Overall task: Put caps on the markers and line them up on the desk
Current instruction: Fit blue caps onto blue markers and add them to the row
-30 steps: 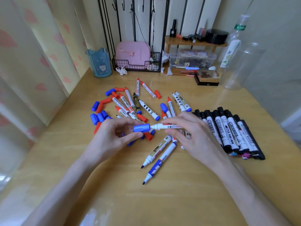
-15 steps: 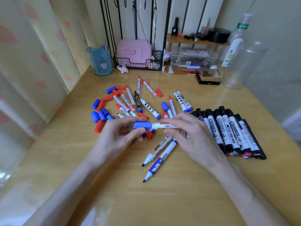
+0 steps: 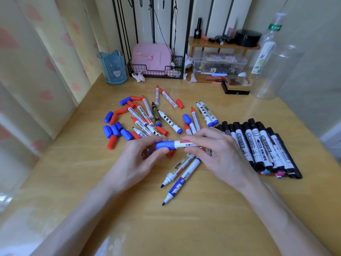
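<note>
I hold a white marker level above the desk. My left hand pinches the blue cap seated on its left end. My right hand grips the barrel between thumb and fingers. Two uncapped blue markers lie just below my hands, tips pointing toward me. A scatter of uncapped red and blue markers and loose red and blue caps covers the desk beyond my hands. A row of capped black markers lies side by side at the right.
A blue pen cup stands at the back left, a wire basket with a pink case behind the pile. A small wooden shelf with clutter and clear plastic bottles occupy the back right. Bare wood desk lies near me.
The blue cap has been pushed fully onto the marker's tip; the gap between cap and barrel has closed. Both hands stay at about the same place.
</note>
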Available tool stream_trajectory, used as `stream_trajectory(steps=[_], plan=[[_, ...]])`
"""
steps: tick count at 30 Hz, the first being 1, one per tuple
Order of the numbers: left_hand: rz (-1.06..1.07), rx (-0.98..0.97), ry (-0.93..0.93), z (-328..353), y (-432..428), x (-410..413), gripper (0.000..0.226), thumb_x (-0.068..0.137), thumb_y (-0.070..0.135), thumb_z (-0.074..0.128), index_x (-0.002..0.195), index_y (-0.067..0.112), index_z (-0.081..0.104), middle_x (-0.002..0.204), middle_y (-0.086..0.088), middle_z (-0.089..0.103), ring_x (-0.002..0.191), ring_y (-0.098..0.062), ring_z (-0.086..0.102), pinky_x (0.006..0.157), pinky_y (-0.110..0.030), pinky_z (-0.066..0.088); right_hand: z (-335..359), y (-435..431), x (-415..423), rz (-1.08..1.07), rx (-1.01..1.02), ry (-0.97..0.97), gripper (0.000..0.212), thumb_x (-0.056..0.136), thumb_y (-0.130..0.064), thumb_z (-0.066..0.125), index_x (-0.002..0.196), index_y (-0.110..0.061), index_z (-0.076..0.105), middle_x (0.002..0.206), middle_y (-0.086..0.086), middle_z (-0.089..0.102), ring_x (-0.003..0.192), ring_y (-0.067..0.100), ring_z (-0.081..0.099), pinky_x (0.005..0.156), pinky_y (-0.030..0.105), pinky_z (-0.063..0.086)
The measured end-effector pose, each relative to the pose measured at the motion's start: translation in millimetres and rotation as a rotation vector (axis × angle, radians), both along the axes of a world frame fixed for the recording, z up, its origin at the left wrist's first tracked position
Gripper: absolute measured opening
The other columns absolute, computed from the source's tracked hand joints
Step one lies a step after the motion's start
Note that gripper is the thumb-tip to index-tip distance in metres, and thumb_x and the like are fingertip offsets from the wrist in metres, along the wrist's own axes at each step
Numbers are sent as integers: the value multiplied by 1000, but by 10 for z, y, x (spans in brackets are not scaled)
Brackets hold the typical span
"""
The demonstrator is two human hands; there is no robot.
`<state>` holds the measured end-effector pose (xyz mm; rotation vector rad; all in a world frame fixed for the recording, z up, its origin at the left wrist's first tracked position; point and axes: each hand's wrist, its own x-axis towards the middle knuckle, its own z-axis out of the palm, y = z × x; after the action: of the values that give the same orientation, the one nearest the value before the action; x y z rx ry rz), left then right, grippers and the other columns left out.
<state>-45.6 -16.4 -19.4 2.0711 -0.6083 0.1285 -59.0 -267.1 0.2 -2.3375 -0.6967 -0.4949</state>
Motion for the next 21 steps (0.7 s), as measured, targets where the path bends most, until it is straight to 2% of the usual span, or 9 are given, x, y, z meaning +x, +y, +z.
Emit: stream_trajectory(steps=[3,8,13,21], plan=[[28,32,-109,-1,-14,-10,22,103,39,58,111,24,73,90,13,71,78,-13,63,70,-28,50,-37,30,6,-12,-3,-28,32,95,-27,72,126,-19,75,86,-5,62,81,13,54,75,31,48],[44,-18,-123,-15,2,-15,18,103,32,61,110,20,74,89,10,71,79,-15,63,72,-36,52,-71,100,-6,-26,35,-62,27,96,-25,72,122,-16,76,87,-4,65,81,2,47,76,20,41],[55,-22,-157,-51,-28,-4,18,102,29,63,110,18,74,89,12,70,77,-11,62,71,-32,52,-99,113,6,-33,31,-93,27,96,-25,70,120,-14,77,89,-4,68,81,10,52,73,32,48],[31,8,-207,32,-66,12,14,100,23,64,107,15,74,87,11,70,79,-7,63,73,-23,49,-83,131,-14,-56,46,-99,26,95,-19,74,119,-11,77,91,-4,70,82,7,53,76,26,48]])
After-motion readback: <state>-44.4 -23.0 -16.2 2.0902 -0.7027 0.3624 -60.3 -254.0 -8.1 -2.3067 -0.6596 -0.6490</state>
